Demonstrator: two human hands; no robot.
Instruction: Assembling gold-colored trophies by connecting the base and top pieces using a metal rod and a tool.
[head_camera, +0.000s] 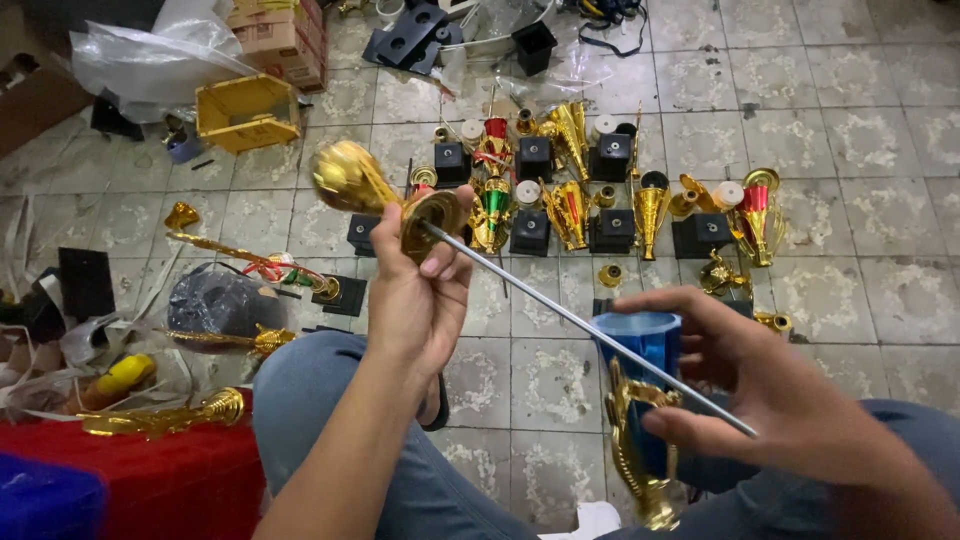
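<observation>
Here, left hand (415, 290) grips gold trophy top (385, 195) with its metal rod (580, 325); right hand (790, 400) clasps blue column (640, 350) (gold trim attached), rod passing along it.

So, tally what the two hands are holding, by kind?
Left hand:
Gold cup top: 1
Gold disc: 1
Metal rod: 1
Right hand:
Blue column: 1
Gold figure piece: 1
Total: 5
</observation>
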